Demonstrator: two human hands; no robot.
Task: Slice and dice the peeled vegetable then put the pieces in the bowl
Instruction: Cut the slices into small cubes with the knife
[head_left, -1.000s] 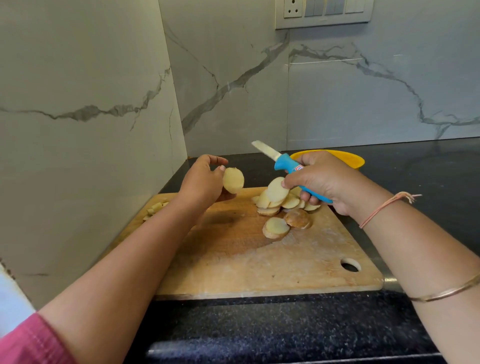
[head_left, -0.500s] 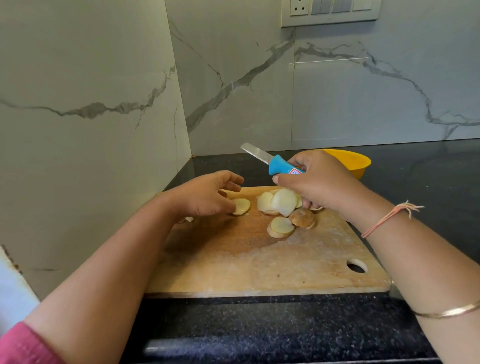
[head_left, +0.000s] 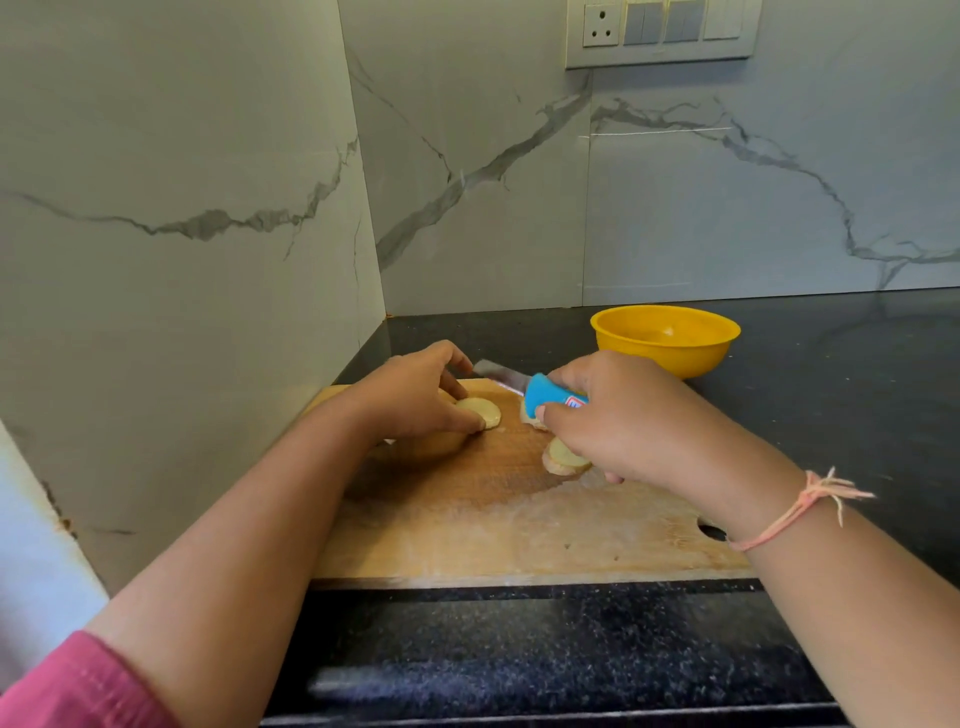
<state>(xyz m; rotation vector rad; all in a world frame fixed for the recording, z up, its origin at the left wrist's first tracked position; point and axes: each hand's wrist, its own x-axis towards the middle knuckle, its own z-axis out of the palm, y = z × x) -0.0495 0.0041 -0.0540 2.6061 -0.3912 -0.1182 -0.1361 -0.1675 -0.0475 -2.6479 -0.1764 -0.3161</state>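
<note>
Wooden board (head_left: 493, 519) on a black counter (head_left: 857, 395), yellow bowl (head_left: 670, 358) just past the board's far right corner. Near the board's far edge, left hand (head_left: 415, 400) curled over one pale slice (head_left: 480, 413), thumb and fingertips pinching it flat on the wood. Right hand (head_left: 623, 421) beside it gripping the blue-handled knife (head_left: 545, 397), blade tip hidden behind the left fingers, other slices (head_left: 563, 457) mostly covered.

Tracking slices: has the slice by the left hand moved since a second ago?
Yes: the slice came down onto the cutting board, under the left hand.
</note>
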